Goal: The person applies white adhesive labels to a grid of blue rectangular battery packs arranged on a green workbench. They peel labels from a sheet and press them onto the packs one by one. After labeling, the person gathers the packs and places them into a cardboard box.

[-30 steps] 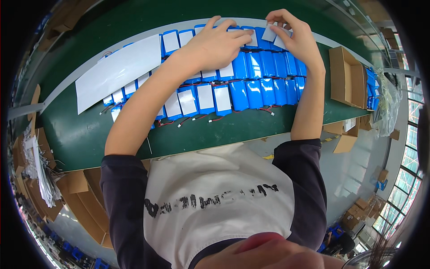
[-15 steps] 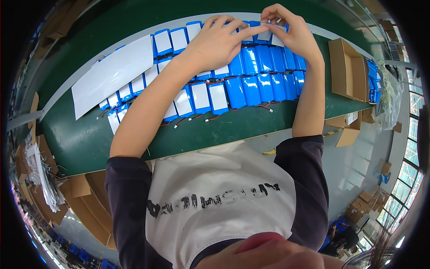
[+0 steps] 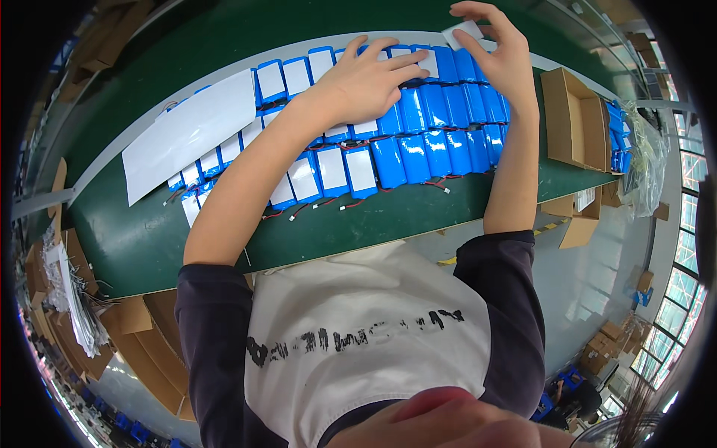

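Three rows of blue shrink-wrapped battery packs [image 3: 413, 158] with thin red and black leads lie across the green table. White rectangular labels [image 3: 361, 170] cover many packs on the left and middle; those at the right are bare blue. My left hand [image 3: 364, 84] rests over the far row, fingers spread, its fingertips touching a white label [image 3: 427, 63] on one pack. Above the far row's right part, my right hand [image 3: 502, 56] pinches a loose white label [image 3: 463, 33] between thumb and fingers, slightly tilted and apart from the packs.
A large white sheet [image 3: 196, 131] lies over the packs at the left. An open cardboard box [image 3: 573, 123] stands on the right end, beside more blue packs [image 3: 618, 138] and clear plastic wrapping [image 3: 648, 149]. Below the table's left end sits another carton [image 3: 153, 343].
My right hand has lifted up and away from my left fingertips, carrying a white label. A label now shows on the pack under my left fingers.
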### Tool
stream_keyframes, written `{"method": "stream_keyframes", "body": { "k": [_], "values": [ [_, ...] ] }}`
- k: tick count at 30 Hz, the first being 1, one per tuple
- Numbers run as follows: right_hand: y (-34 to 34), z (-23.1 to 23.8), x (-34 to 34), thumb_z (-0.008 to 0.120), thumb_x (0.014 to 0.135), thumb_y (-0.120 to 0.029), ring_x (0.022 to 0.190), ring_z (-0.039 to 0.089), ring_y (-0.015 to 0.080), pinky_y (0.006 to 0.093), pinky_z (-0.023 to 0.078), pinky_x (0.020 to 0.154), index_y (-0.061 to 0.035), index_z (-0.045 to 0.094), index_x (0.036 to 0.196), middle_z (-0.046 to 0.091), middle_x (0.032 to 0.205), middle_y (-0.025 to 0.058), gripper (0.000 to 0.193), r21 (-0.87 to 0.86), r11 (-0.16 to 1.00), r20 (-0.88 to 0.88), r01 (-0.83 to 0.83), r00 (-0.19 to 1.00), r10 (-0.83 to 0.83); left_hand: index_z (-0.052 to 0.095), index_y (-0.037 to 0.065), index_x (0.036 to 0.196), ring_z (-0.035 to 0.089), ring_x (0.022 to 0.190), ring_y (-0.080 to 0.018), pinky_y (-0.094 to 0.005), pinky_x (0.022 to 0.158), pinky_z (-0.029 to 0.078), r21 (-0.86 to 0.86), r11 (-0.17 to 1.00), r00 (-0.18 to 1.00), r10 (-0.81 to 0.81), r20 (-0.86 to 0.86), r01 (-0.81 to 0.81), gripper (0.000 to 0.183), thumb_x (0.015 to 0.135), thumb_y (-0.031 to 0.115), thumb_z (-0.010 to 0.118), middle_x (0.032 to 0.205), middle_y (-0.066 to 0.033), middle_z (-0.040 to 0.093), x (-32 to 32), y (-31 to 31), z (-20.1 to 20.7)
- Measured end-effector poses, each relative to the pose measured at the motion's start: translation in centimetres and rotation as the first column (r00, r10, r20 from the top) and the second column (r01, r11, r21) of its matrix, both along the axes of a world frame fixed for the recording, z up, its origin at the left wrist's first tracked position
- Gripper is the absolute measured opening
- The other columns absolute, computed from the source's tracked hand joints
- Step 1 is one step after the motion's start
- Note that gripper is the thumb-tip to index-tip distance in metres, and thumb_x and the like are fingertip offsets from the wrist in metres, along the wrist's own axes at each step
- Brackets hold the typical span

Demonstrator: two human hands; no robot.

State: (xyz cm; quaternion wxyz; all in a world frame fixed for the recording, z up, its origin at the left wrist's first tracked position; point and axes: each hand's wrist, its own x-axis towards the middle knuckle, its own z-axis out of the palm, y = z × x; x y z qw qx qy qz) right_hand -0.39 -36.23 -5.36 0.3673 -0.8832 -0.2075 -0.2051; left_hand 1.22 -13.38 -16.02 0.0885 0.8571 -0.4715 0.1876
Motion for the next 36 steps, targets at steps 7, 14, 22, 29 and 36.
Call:
{"method": "stream_keyframes", "body": {
  "k": [7, 14, 22, 29, 36],
  "values": [
    [0.2, -3.4, 1.7, 0.076, 0.081, 0.013, 0.101, 0.061, 0.0129, 0.0257, 0.053, 0.088, -0.0032, 0.061, 0.126, 0.057, 0.110, 0.0015, 0.051, 0.818, 0.545, -0.108, -0.183, 0.882, 0.458, 0.052, 0.029, 0.147, 0.045, 0.142, -0.0337, -0.0535, 0.116, 0.040, -0.535, 0.828, 0.891, -0.105, -0.441, -0.167, 0.052, 0.097, 0.032, 0.066, 0.139, -0.0139, 0.061, 1.3, 0.3, 1.1],
    [-0.1, -6.1, 2.2, 0.072, 0.094, 0.000, 0.103, 0.061, 0.0135, 0.0297, 0.052, 0.093, -0.0030, 0.073, 0.121, 0.061, 0.105, 0.0022, 0.027, 0.680, 0.710, -0.236, -0.181, 0.863, 0.446, 0.077, 0.017, 0.107, 0.061, 0.118, -0.0266, -0.0421, 0.099, 0.050, -0.726, 0.683, 0.959, -0.146, -0.241, -0.079, 0.024, 0.095, 0.037, 0.070, 0.119, -0.0056, 0.069, 2.9, 1.1, 0.5],
    [0.2, -2.6, 1.3, 0.072, 0.090, 0.005, 0.118, 0.062, 0.0210, 0.0367, 0.046, 0.109, -0.0020, 0.075, 0.106, 0.067, 0.113, 0.0071, 0.017, 0.333, 0.875, -0.003, -0.352, 0.927, 0.374, 0.077, 0.011, 0.100, 0.065, 0.102, -0.0240, -0.0365, 0.089, 0.052, -0.742, 0.663, 0.944, -0.176, -0.279, -0.096, 0.021, 0.098, 0.030, 0.068, 0.104, -0.0053, 0.072, 2.5, 1.8, 1.1],
    [-4.4, -2.9, 2.5, 0.078, 0.089, -0.005, 0.117, 0.064, 0.0188, 0.0370, 0.044, 0.112, -0.0034, 0.077, 0.100, 0.072, 0.113, 0.0058, 0.011, 0.264, 0.964, -0.011, -0.028, 0.999, 0.032, 0.072, 0.018, 0.123, 0.060, 0.117, -0.0261, -0.0410, 0.098, 0.053, -0.667, 0.740, 0.949, -0.146, -0.280, -0.082, 0.030, 0.100, 0.034, 0.063, 0.121, -0.0075, 0.068, 2.2, 1.3, -0.6],
    [-6.0, -4.8, 2.4, 0.077, 0.090, -0.016, 0.091, 0.071, 0.0138, 0.0255, 0.052, 0.089, -0.0042, 0.078, 0.109, 0.077, 0.096, 0.0066, 0.023, 0.115, 0.977, -0.470, 0.182, 0.876, -0.108, 0.038, 0.032, 0.159, 0.054, 0.130, -0.0306, -0.0493, 0.113, 0.044, -0.398, 0.917, 0.971, -0.112, -0.212, 0.019, 0.068, 0.098, 0.019, 0.066, 0.131, -0.0101, 0.065, 0.2, 0.6, 0.2]
  ]
}}
